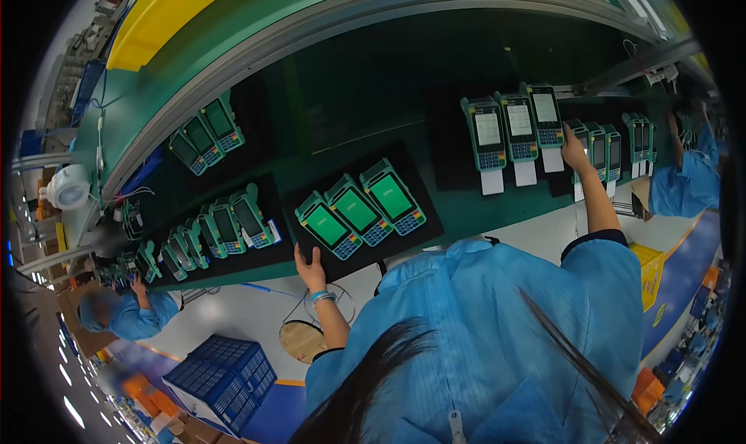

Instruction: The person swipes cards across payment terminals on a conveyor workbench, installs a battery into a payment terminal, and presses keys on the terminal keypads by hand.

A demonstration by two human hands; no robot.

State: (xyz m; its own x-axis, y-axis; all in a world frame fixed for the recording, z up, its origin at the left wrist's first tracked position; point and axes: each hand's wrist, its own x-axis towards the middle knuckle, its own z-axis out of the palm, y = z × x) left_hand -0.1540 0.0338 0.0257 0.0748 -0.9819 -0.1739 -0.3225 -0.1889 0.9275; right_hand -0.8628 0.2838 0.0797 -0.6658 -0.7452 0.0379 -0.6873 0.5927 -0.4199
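On a black mat (423,211) in front of me lie three card terminals with lit green screens, one of them the left terminal (325,225). My left hand (311,270), fingers spread, rests at the mat's near left edge, holding nothing. To the right, three terminals with white screens stand in a row, white cards sticking out of their lower ends. My right hand (574,150) is at the lower right side of the rightmost of these (546,117); its fingers are partly hidden, and whether it grips the terminal is unclear.
More terminals (225,228) line the bench at left, and others (598,150) lie at right. Co-workers in blue sit at far left (144,313) and far right (688,181). A blue crate (220,382) and a round stool (303,340) are below the bench; a yellow crate (646,273) is at right.
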